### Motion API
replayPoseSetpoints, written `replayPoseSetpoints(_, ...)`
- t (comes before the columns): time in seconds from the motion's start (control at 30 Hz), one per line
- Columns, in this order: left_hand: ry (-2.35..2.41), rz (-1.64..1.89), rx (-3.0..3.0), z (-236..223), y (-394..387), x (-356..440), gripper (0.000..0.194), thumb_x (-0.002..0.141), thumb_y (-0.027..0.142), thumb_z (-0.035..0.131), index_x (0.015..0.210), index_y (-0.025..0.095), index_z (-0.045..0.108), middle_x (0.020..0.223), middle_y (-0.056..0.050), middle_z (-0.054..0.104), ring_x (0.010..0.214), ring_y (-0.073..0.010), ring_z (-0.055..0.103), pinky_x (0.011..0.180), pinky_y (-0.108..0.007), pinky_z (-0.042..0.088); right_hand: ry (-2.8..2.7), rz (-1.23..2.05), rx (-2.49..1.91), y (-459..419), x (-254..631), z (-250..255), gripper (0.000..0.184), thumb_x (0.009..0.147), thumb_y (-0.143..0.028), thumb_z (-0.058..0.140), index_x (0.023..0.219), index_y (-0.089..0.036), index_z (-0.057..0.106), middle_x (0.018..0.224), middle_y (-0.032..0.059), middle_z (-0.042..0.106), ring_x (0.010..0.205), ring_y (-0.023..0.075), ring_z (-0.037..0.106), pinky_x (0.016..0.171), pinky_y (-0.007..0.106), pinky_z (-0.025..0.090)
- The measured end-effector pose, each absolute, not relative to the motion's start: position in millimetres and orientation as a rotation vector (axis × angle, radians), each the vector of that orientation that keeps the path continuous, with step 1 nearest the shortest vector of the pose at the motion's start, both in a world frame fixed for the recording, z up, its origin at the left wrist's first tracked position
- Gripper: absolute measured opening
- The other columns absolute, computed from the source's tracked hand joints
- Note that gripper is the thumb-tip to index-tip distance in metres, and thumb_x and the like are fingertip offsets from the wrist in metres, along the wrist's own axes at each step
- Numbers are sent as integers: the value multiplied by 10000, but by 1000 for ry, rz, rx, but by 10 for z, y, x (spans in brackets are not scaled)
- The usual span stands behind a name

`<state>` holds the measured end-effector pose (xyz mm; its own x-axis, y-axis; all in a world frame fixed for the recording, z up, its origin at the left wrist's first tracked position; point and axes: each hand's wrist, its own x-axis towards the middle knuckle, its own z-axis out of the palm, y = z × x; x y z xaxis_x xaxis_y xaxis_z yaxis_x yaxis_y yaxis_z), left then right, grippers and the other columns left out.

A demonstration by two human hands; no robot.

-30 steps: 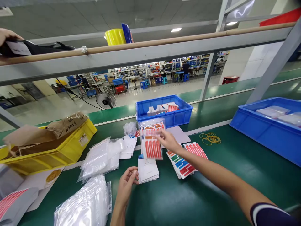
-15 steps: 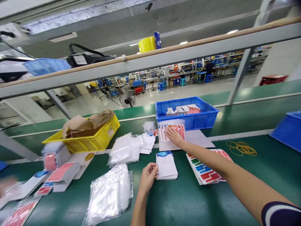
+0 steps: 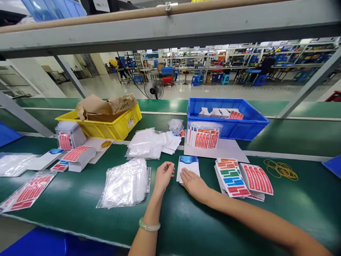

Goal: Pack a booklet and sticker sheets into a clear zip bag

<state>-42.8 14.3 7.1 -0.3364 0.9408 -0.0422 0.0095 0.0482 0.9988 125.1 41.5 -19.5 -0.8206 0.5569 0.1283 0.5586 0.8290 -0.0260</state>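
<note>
A small stack of white booklets with blue tops point(image 3: 189, 161) lies on the green bench in front of me. My right hand point(image 3: 194, 183) rests on its lower part, fingers stretched out flat, hiding some of the covers. Just left of the stack hovers my left hand point(image 3: 164, 174), its fingers curled in and thumb near the index finger, with nothing visible in them. Beside it is a pile of clear plastic bags point(image 3: 126, 183). To the right lie a stack of multicoloured sticker sheets point(image 3: 231, 179) and a stack of red sticker sheets point(image 3: 257, 179).
Filled clear bags point(image 3: 204, 137) stand against a blue bin point(image 3: 226, 124). A yellow bin point(image 3: 117, 128) holds brown paper. More plastic bags point(image 3: 146, 144) lie between them. Yellow rubber bands point(image 3: 282, 170) sit at right. Wrapped packs point(image 3: 70, 136) and sticker sheets point(image 3: 29, 192) occupy the left.
My right hand has come back from the filled bags by the blue bin onto the booklets. My left hand stays curled beside the stack. The view has levelled and tilted downward.
</note>
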Motion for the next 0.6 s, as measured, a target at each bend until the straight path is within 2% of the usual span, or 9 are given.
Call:
replayPoseSetpoints(0.03, 1502, 1390, 1008, 73, 139, -421, 326, 751, 468, 617, 813, 148, 610, 727, -21, 574, 650, -122, 553, 527, -200, 455, -2872, -19, -876, 382, 1267, -176, 375, 945, -198, 428, 1278, -51, 518, 1326, 191, 504, 1276, 282, 446, 1048, 414, 415)
replayPoseSetpoints(0.1, 1520, 1332, 1012, 65, 133, -400, 354, 742, 496, 628, 795, 146, 616, 724, -29, 589, 642, -132, 566, 521, -211, 462, -2855, -16, -873, 358, 1295, -130, 365, 959, -145, 343, 1267, -89, 530, 1273, 155, 562, 1247, 245, 484, 1014, 391, 450)
replayPoseSetpoints(0.2, 1528, 1255, 1011, 22, 138, -363, 399, 724, 537, 642, 765, 141, 622, 712, -41, 607, 628, -144, 578, 513, -222, 466, -2818, -49, -913, 360, 1315, -107, 451, 926, -268, 481, 1320, -49, 466, 1336, 196, 493, 1305, 293, 405, 1036, 416, 426)
replayPoseSetpoints(0.27, 1522, 1235, 998, -12, 155, -347, 416, 720, 556, 644, 756, 142, 621, 714, -42, 609, 632, -142, 574, 518, -218, 467, -2810, -73, -948, 361, 1327, -123, 508, 882, -286, 564, 1300, -11, 476, 1346, 231, 467, 1309, 320, 391, 1028, 417, 432)
replayPoseSetpoints(0.37, 1496, 1230, 943, -29, 181, -336, 442, 714, 581, 642, 760, 142, 610, 723, -39, 600, 628, -128, 557, 508, -203, 459, -2800, -88, -955, 345, 1363, -112, 334, 915, -116, 432, 1219, -57, 558, 1252, 184, 571, 1229, 257, 502, 953, 357, 495)
replayPoseSetpoints(0.43, 1441, 1219, 885, -8, 171, -321, 470, 711, 601, 636, 776, 136, 608, 716, -42, 600, 604, -124, 553, 489, -204, 450, -2766, -103, -929, 308, 1380, -57, 372, 916, -61, 355, 1227, -73, 559, 1241, 161, 585, 1206, 235, 526, 945, 350, 501)
replayPoseSetpoints(0.53, 1273, 1190, 790, 37, 102, -258, 530, 702, 628, 621, 840, 117, 640, 721, -66, 632, 581, -142, 571, 498, -245, 460, -2632, -147, -809, 199, 1382, 32, 383, 921, -81, 338, 1229, -69, 566, 1243, 146, 588, 1184, 232, 546, 955, 351, 497)
replayPoseSetpoints(0.6, 1159, 1234, 728, 49, 63, -194, 513, 630, 571, 705, 837, 103, 662, 718, -73, 651, 597, -145, 574, 546, -256, 463, -2542, -165, -673, 128, 1419, 46, 351, 949, -178, 354, 1179, -91, 604, 1194, 131, 623, 1109, 238, 597, 907, 357, 521)
